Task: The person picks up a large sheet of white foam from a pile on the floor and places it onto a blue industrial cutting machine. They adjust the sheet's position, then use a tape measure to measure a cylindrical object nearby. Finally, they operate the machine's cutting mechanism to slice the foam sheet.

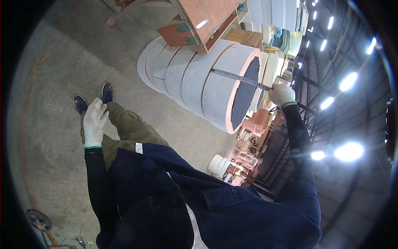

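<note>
My right hand (282, 94), in a white glove with a green cuff, is closed around the end of a tape measure (242, 79). The pulled-out blade runs from that hand across the top face and over the side of a stack of round, white-sided foam pieces (195, 79). The piece nearest my hand shows a pink foam rim and a dark grey face (247, 93). A black strap loop hangs by the hand, and the tape's case is hidden in the glove. My left hand (95, 122), also gloved, hangs over my thigh with loosely bent fingers and nothing in it.
Beside the stack stands a wooden bench (211, 16) with a brown top. Behind are a cardboard box (245, 37), white foam blocks (265, 14) and pink blocks (258, 122). White round pieces (219, 165) lie farther off. A dark wheel (38, 220) is at lower left.
</note>
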A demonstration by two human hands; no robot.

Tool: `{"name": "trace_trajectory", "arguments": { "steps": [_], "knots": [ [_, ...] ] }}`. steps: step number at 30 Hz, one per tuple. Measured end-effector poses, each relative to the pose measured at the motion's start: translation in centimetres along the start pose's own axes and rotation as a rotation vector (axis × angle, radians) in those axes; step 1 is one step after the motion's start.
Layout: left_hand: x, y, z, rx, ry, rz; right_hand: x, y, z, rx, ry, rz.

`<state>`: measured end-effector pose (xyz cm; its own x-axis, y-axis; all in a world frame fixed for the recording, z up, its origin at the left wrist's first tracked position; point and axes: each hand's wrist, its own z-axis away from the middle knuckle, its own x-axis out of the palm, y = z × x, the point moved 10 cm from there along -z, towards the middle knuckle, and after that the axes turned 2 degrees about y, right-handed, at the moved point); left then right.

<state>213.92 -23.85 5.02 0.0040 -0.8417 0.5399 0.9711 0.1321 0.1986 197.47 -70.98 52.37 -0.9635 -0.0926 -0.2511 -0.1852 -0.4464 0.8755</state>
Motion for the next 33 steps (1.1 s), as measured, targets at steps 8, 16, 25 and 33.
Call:
{"name": "trace_trajectory", "arguments": {
  "steps": [8, 16, 25, 33],
  "knots": [
    [0.33, 0.36, 0.11, -0.011, 0.033, -0.026, -0.07, 0.00, 0.16, 0.005, 0.011, 0.006],
    [0.29, 0.30, 0.02, -0.009, 0.035, -0.037, -0.18, -0.05, 0.42, 0.000, 0.031, -0.005],
    [0.12, 0.12, -0.13, -0.016, 0.036, -0.051, -0.11, 0.02, 0.21, -0.015, 0.057, 0.004],
    [0.03, 0.12, -0.12, -0.005, 0.026, -0.040, 0.06, 0.06, 0.28, -0.013, 0.050, 0.004]
  ]
}}
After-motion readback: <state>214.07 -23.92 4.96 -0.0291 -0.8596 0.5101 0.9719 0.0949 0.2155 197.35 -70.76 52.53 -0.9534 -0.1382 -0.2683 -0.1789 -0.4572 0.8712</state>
